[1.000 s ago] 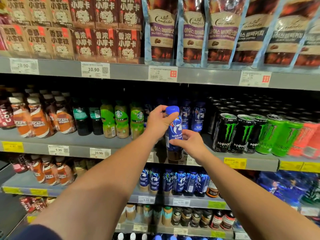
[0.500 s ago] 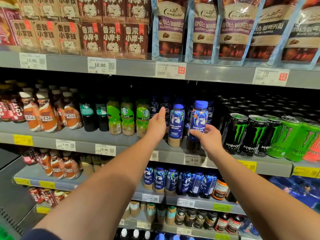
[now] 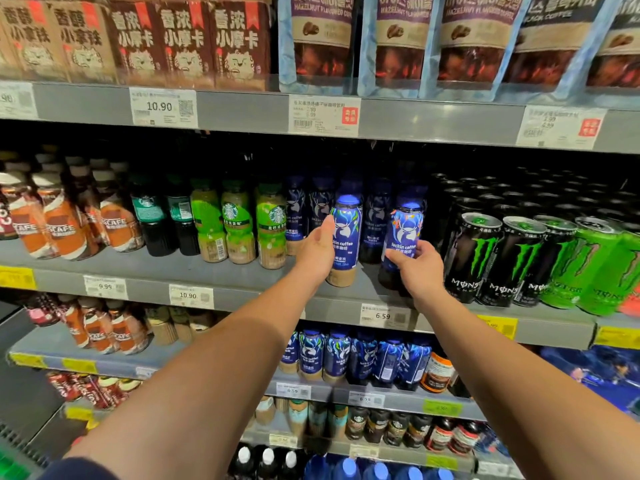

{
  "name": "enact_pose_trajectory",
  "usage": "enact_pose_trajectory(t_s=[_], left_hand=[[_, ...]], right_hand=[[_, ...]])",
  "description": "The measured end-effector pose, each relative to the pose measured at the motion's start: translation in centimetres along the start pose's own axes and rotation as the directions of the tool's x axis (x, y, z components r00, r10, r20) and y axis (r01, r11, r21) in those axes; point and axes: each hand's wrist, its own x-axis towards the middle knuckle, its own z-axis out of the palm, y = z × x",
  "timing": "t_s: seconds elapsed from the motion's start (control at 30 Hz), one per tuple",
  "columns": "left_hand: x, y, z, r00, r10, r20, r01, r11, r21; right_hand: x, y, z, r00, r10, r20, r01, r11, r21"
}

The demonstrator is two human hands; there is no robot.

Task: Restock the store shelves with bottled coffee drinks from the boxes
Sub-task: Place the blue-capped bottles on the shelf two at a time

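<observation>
Head view
Left hand (image 3: 317, 252): touches the left side of a tall blue plastic deer bottle (image 3: 346, 237); fingers hidden, so I cannot tell the grip.
Right hand (image 3: 417, 271): wraps round a second blue deer bottle (image 3: 403, 233).
Place: both upright at the grey metal shelf (image 3: 214, 271) front.

The left hand (image 3: 317, 252) keeps its fingers behind the left blue bottle (image 3: 346, 233); only the thumb shows, so the grasp cannot be judged. The right hand (image 3: 417, 270) grips the right blue bottle (image 3: 403, 230) and covers its lower part, leaving the base out of sight. Behind them, the back rows are lost in darkness. The top edge cuts off the coffee pouches (image 3: 391, 46) and the brown boxes (image 3: 187, 46), which are also blurred. Fine print on the price tags (image 3: 162, 107) is too small to read. The right edge crops the green cans (image 3: 595, 268), and the bottom edge cuts the blue caps (image 3: 346, 469) of the lowest row.
</observation>
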Motion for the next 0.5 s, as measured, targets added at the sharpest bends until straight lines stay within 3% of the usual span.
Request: enact_pose_trajectory(t_s=[0.17, 0.33, 0.5], left_hand=[[1.3, -1.1, 0.2, 1.0, -0.001, -0.026, 0.003, 0.997, 0.074], [1.4, -1.7, 0.1, 1.0, 0.006, -0.03, -0.002, 0.994, 0.11], [1.5, -3.1, 0.8, 0.998, 0.059, -0.036, -0.05, 0.976, 0.212]], right_hand=[[0.4, 0.4, -0.7, 0.999, -0.007, -0.045, 0.004, 0.998, -0.061], [0.4, 1.0, -1.0, 1.0, 0.017, 0.005, -0.015, 0.968, -0.249], [0.3, 0.7, -1.3, 1.0, 0.03, -0.002, -0.029, 0.965, -0.261]])
